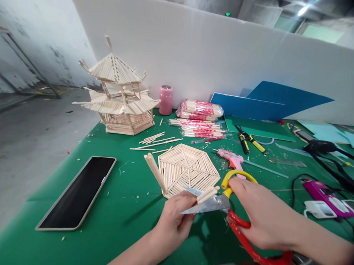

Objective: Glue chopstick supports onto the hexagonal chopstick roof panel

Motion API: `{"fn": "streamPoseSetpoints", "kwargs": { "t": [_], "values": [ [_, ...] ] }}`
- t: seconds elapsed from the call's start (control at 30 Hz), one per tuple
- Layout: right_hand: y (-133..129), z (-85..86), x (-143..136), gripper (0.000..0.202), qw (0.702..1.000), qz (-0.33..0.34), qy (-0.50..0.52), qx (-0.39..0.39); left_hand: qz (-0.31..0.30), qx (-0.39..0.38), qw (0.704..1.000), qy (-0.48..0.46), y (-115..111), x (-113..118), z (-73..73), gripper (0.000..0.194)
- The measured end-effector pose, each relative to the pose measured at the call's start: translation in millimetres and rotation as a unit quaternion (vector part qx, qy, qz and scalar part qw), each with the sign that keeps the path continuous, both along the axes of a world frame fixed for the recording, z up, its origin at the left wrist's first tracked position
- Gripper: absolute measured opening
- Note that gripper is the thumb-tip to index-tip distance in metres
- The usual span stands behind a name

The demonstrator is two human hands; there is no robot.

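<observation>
My left hand (pixel 175 217) is closed on a few short wooden sticks (pixel 207 194), whose ends point up to the right. Around those sticks stand the parted blades of a pair of scissors (pixel 211 205), with one yellow and one red handle. My right hand (pixel 258 214) grips the scissors by both handles. Just behind the blades lies a flat polygonal panel of sticks (pixel 188 168), with spokes meeting at its centre. A small bundle of sticks (pixel 155 173) rises upright from its left corner. Part of the panel's near edge is hidden by my left hand.
A two-tiered stick pavilion (pixel 122 94) stands at the back left, beside a pink bottle (pixel 166 100) and wrapped stick bundles (pixel 200 110). Loose sticks (pixel 152 141), a phone (pixel 78 194), a pink glue gun (pixel 232 158), pliers (pixel 250 140) and a purple power strip (pixel 329 198) lie about the green table.
</observation>
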State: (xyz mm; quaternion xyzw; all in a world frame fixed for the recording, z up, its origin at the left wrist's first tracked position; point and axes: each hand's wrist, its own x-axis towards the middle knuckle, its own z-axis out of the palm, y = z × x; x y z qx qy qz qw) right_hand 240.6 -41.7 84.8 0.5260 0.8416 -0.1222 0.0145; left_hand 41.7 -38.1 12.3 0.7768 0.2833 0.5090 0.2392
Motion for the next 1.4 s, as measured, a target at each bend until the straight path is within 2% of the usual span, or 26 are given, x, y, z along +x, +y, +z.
{"fn": "streamPoseSetpoints", "kwargs": {
  "t": [0.57, 0.8, 0.97, 1.17, 1.4],
  "values": [
    [14.3, -5.6, 6.5, 0.024, 0.998, 0.057, 0.001, 0.028, 0.02, 0.001, 0.999, 0.027, 3.1, -0.7, 1.4, 0.017],
    [13.8, -5.6, 7.2, 0.023, 0.998, 0.047, 0.003, 0.032, 0.023, -0.006, 0.999, 0.043, 4.8, -1.5, 2.7, 0.018],
    [13.6, -2.2, 1.7, 0.038, 0.997, 0.056, 0.026, 0.051, 0.014, -0.012, 0.999, 0.047, 4.6, -3.8, 2.6, 0.019],
    [19.5, -2.7, 1.9, 0.028, 0.996, 0.078, 0.005, 0.05, 0.013, -0.012, 0.998, 0.064, 4.6, -4.7, 1.7, 0.017],
    [22.9, -5.8, 5.6, 0.028, 0.994, 0.089, 0.002, 0.061, 0.039, 0.018, 0.997, 0.061, 6.0, -5.8, -3.5, 0.016]
  ]
}}
